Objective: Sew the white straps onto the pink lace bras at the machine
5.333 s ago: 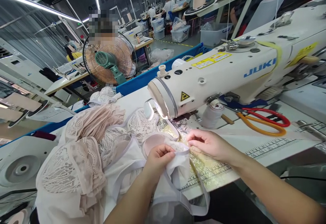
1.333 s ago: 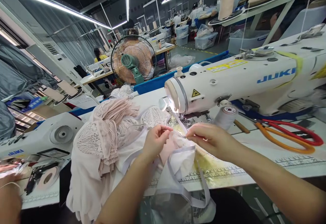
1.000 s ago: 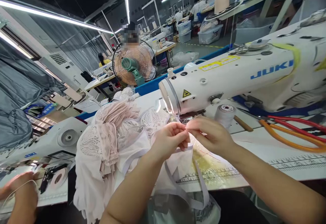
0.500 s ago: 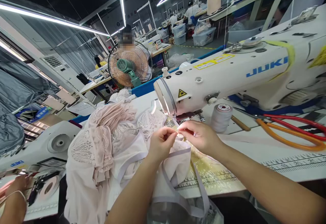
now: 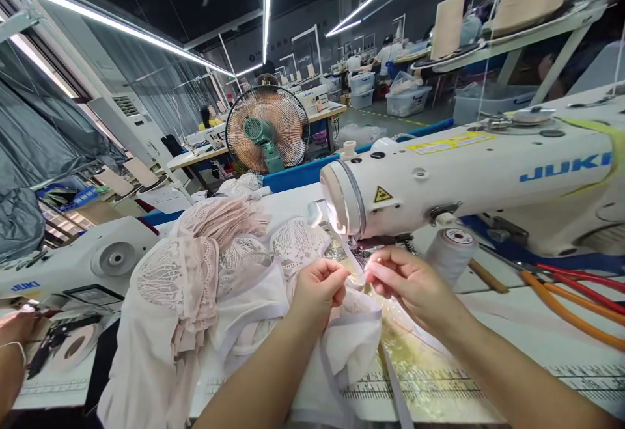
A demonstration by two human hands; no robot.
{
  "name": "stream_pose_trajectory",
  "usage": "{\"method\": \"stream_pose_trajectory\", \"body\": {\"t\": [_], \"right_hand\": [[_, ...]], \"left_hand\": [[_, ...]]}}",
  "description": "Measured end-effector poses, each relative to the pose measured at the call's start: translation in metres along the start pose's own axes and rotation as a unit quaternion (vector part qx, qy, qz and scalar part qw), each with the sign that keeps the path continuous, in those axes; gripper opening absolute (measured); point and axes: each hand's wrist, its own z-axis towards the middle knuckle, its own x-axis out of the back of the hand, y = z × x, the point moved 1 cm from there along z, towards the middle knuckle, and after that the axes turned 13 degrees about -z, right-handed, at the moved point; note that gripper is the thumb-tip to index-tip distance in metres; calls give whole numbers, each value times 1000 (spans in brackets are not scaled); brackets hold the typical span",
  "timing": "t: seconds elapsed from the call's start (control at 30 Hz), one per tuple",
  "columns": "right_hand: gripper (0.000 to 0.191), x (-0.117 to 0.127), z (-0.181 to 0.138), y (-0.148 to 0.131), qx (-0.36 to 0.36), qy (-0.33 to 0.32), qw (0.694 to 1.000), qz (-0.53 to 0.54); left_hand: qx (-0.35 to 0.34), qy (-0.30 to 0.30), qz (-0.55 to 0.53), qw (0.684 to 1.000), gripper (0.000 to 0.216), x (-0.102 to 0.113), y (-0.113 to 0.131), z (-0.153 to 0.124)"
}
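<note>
My left hand (image 5: 317,289) and my right hand (image 5: 407,282) are both closed in a pinch on a white strap (image 5: 354,266) of a pale lace garment (image 5: 336,341). They meet just below the lit needle end of a white JUKI sewing machine (image 5: 469,178). The strap runs up from my fingers toward the needle. The garment hangs over the table's front edge under my left wrist. A heap of pink and white lace pieces (image 5: 205,266) lies to the left of my left hand.
A thread cone (image 5: 449,250) stands beside the machine, with red and orange scissors (image 5: 571,292) to its right. A ruler strip (image 5: 439,387) runs along the table front. A fan (image 5: 267,131) stands behind. Another person's hand (image 5: 12,357) works at a second machine (image 5: 73,266) at far left.
Both hands keep pinching the strap near the needle, now slightly apart after meeting one second ago. The view has tilted upward and shifted, so hands and machine sit lower in frame.
</note>
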Motion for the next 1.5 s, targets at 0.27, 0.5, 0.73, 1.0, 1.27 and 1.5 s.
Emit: {"method": "stream_pose_trajectory", "body": {"t": [0.27, 0.5, 0.73, 1.0, 1.27, 1.5], "right_hand": [[19, -12, 2, 16, 38, -23, 990, -135], [17, -3, 8, 16, 86, -56, 947, -305], [19, -3, 8, 17, -2, -51, 971, -232], [19, -11, 6, 27, -34, -52, 980, -189], [20, -11, 4, 22, -34, -42, 976, -211], [21, -10, 5, 23, -41, -49, 973, -221]], "left_hand": [[43, 12, -95, 994, 32, 0, -2, 0], [-8, 23, -42, 999, 28, 2, -5, 0], [-22, 49, -38, 998, 24, 2, -4, 1], [-33, 43, -24, 998, 14, 1, -4, -1], [-19, 46, -36, 998, 10, 0, -4, 0], [-14, 45, -35, 998, 10, 1, -4, 0]]}}
